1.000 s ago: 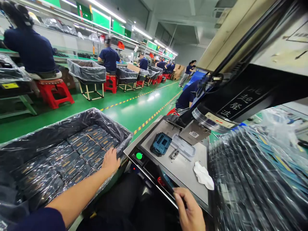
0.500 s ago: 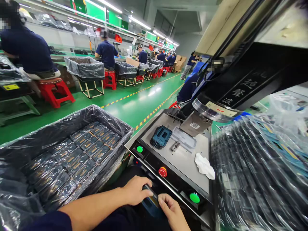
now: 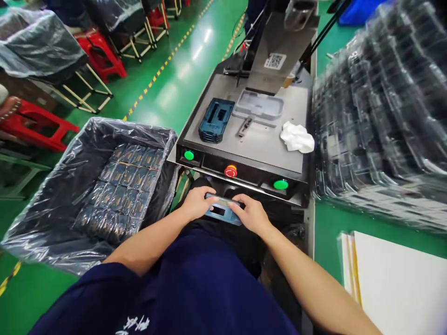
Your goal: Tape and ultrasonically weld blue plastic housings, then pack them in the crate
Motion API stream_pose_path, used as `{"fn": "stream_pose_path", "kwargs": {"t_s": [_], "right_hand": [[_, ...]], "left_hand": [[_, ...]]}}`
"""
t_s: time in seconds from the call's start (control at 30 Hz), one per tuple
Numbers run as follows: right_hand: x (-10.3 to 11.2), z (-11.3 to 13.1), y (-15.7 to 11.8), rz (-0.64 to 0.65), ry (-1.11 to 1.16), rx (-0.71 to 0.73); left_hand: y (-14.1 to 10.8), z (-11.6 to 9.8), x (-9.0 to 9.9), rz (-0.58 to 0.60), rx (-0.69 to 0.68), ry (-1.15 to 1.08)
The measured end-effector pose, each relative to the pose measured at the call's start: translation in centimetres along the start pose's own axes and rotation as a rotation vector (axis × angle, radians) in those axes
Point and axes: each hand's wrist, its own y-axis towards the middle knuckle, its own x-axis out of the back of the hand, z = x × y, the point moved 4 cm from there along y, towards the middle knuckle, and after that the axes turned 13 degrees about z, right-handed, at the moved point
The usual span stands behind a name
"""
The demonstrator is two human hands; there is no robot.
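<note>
Green floor point(image 3: 167, 93) is stretching away past red stools point(image 3: 99, 58) as you are bending over a steel-topped machine point(image 3: 265, 144). You are holding a blue casing point(image 3: 222, 210) low in front of its edge, with your left hand point(image 3: 197, 204) at one end and your right hand point(image 3: 249, 214) at the other. Your fingers point(image 3: 244, 204) are curled closed over its top, gripping it from both sides, which seems to be keeping it steady and level. It is sitting just below the red stop button point(image 3: 230, 171). A plastic-lined bin point(image 3: 139, 132) of dark parts point(image 3: 125, 190) is waiting by your left hand and film-wrapped trays point(image 3: 380, 107) by your right, probably to keep both within easy reach. A similar blue piece point(image 3: 213, 120) is lying on the plate beside a clear tray point(image 3: 258, 104) and a white cloth point(image 3: 296, 137). Compared with half a second ago, your head is tipping further down, and your hands are closing in together on the casing.
</note>
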Motion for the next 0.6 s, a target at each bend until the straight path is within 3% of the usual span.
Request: {"fn": "stream_pose_path", "kwargs": {"t_s": [0.17,0.37,0.47,0.6], "right_hand": [[0.4,0.0,-0.3,-0.042,-0.027,0.001],[-0.5,-0.1,-0.3,-0.051,0.105,0.086],[-0.6,0.3,-0.6,-0.083,0.099,0.140],[-0.1,-0.1,-0.7,-0.097,0.115,0.112]], "left_hand": [[0.4,-1.5,0.3,0.004,0.010,0.152],[-0.6,-3.2,-0.7,-0.181,-0.097,0.478],[-1.0,-3.5,-1.3,-0.221,-0.127,0.506],[-0.5,-3.1,-0.7,-0.163,-0.183,0.353]]}}
